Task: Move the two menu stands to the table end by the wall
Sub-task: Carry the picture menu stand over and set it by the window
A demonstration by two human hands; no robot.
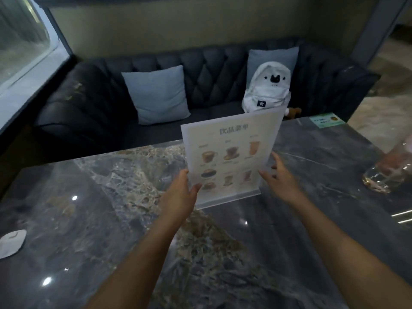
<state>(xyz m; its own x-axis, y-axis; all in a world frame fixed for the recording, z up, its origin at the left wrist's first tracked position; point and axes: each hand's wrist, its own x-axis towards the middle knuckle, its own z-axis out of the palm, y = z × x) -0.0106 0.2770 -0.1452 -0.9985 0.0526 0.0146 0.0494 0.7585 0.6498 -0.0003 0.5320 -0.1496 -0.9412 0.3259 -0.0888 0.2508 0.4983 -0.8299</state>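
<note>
An acrylic menu stand [231, 152] with pictures of drinks stands upright on the dark marble table [111, 219], near its middle. My left hand [181, 192] touches the stand's lower left edge, thumb on the front face. My right hand [276, 175] is at the lower right edge, fingers spread and reaching behind the sheet. A second, clear stand [388, 170] with a blurred pinkish sheet sits at the table's right edge, partly cut off by the frame.
A dark tufted sofa [89, 103] runs behind the table with two blue cushions [156, 94] and a white backpack [267, 88]. A green card [326, 120] lies at the far right corner. A white coaster [11, 243] rests at the left edge, by the window.
</note>
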